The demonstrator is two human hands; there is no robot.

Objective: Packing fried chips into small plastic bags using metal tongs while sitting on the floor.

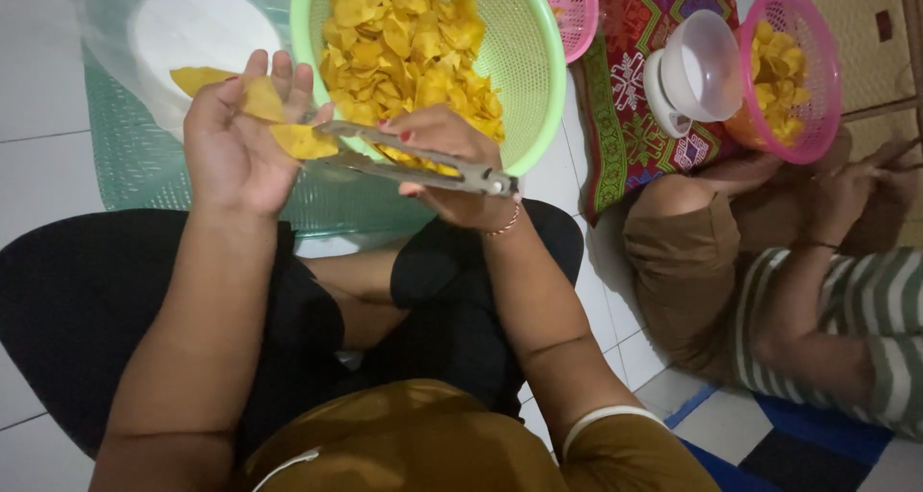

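My left hand (236,136) is raised, palm up, and holds a few yellow chips (288,134) stacked in it. My right hand (444,165) grips metal tongs (404,160), whose tips reach the chips in the left palm. Just beyond both hands stands a green plastic basket (529,59) piled with yellow chips (404,40). I sit cross-legged on the floor in black trousers.
A clear plastic bag with a white disc (192,25) lies on a green mat at the left. A second person (817,300) sits at the right beside a pink basket of chips (803,69), a white kitchen scale (692,74) and a patterned cloth (625,117).
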